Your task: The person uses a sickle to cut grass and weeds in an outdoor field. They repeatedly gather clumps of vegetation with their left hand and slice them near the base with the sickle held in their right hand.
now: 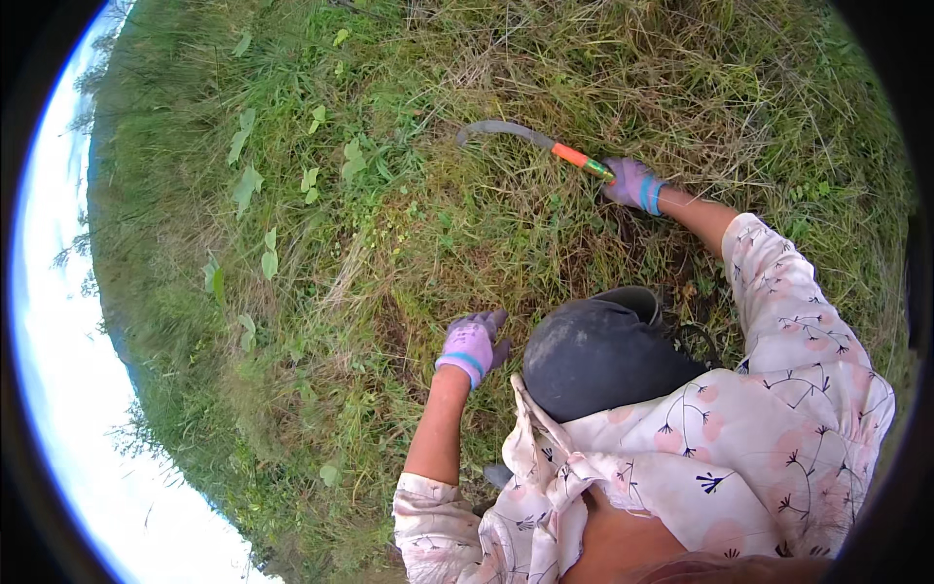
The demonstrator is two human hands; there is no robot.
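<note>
My right hand (631, 184), in a purple work glove with a blue cuff band, is closed around the orange and green handle (580, 159) of a sickle. The sickle's curved grey blade (507, 128) points left over the grass, its tip bent downward in the picture. In a matching glove, my left hand (471, 344) is held over the grass just left of my knee. Thumb and fingers are apart there, and I see nothing in that hand.
Matted green and dry grass (467, 248) covers the sloping ground. Broad-leaved plants (248, 186) grow on the left. My dark-trousered knee (595, 358) is bent between my arms, with a dark boot (635, 301) behind it. Cloth ends of my shirt (536, 431) hang near the knee.
</note>
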